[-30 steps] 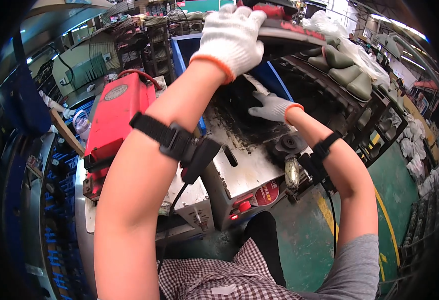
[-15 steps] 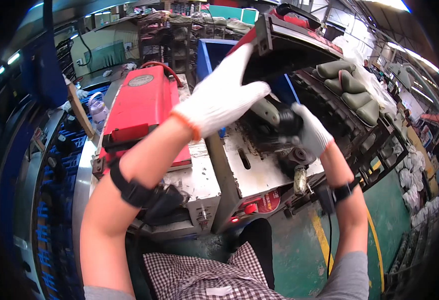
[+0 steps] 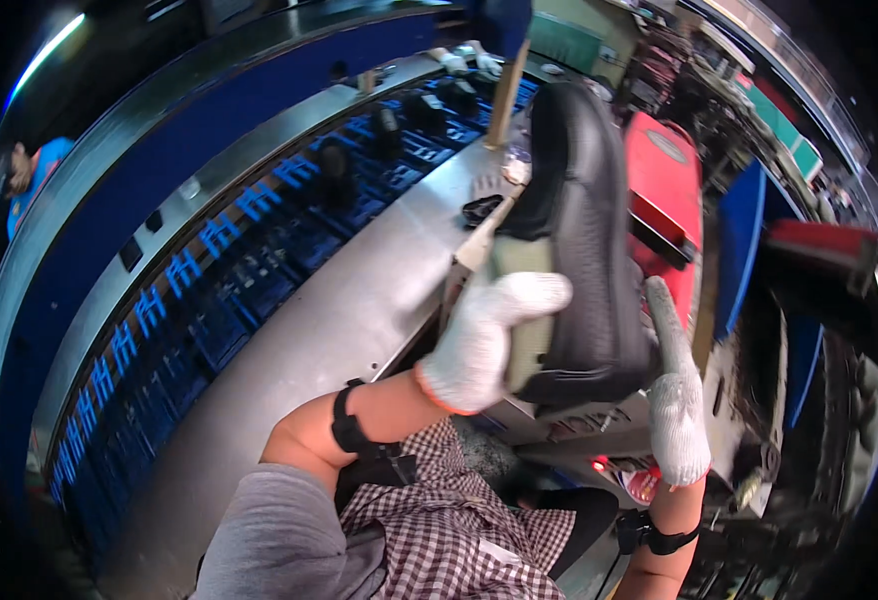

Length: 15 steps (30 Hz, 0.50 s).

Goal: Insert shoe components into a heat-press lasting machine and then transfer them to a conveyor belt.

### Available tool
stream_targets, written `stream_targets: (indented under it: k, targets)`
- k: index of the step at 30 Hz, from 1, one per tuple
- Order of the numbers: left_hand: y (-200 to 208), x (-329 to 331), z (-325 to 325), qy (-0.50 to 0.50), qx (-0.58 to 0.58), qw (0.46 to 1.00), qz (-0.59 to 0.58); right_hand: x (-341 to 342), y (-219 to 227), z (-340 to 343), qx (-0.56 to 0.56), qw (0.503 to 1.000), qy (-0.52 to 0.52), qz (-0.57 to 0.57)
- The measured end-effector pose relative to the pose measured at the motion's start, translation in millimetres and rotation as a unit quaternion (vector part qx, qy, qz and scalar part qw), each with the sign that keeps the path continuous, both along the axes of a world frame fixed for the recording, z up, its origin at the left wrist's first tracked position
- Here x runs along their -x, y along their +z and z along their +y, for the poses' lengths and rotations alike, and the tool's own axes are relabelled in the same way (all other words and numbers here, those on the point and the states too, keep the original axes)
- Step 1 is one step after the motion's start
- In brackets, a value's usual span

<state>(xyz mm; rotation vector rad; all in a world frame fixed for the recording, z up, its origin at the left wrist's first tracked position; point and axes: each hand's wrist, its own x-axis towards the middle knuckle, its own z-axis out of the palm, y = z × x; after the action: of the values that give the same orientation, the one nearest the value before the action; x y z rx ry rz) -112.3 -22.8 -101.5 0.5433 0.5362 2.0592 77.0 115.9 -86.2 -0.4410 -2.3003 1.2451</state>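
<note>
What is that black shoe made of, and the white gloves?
The black shoe looks like leather or imitation leather: a fine pebbled grain with a soft sheen. The gloves on the left hand and right hand look like knitted cotton: matt white, ribbed weave, orange-edged cuff.

shoe (image 3: 584, 240) between both hands, conveyor (image 3: 259, 260) left, machine (image 3: 674, 200) seemingly behind.

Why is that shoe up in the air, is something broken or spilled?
Nothing looks broken or spilled. The black shoe is only held up between the left hand and the right hand, both in white gloves. More dark shoes sit in a row on the blue conveyor.
</note>
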Motion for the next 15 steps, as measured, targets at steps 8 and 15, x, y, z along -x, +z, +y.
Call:
stream_targets:
  k: [8, 15]
  targets:
    - [-93.6, 201.4, -75.7, 0.284, 0.259, 0.922, 0.051, 40.7, -46.8, 43.1, -0.331, 0.936, -0.113, 0.021]
    - [-179.8, 399.9, -101.3, 0.366, 0.482, 0.778, 0.169, 50.8, -44.2, 33.4, -0.279, 0.948, -0.154, -0.016]
